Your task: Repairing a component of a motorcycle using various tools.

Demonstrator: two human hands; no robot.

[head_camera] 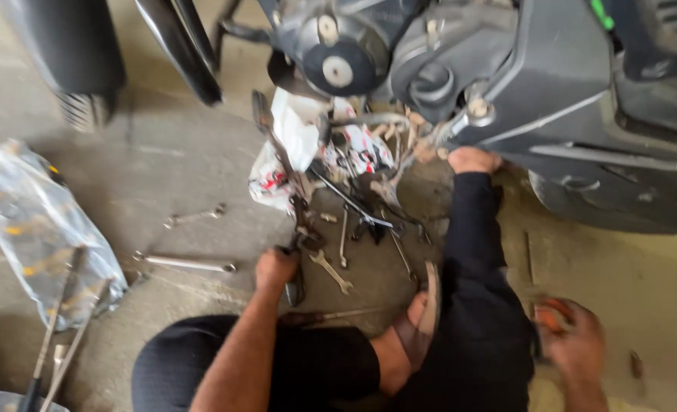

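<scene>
At far left we see a plastic bag and two wrenches on the concrete floor. Our left hand closes around a dark tool beside the tool pile. Our right hand, blurred, grips something orange. Above stands a motorcycle.

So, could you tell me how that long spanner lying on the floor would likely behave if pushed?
The long spanner looks like solid metal, so probably stiff and heavy for its size. Lying flat on the concrete floor, it should slide rather than roll.
</scene>
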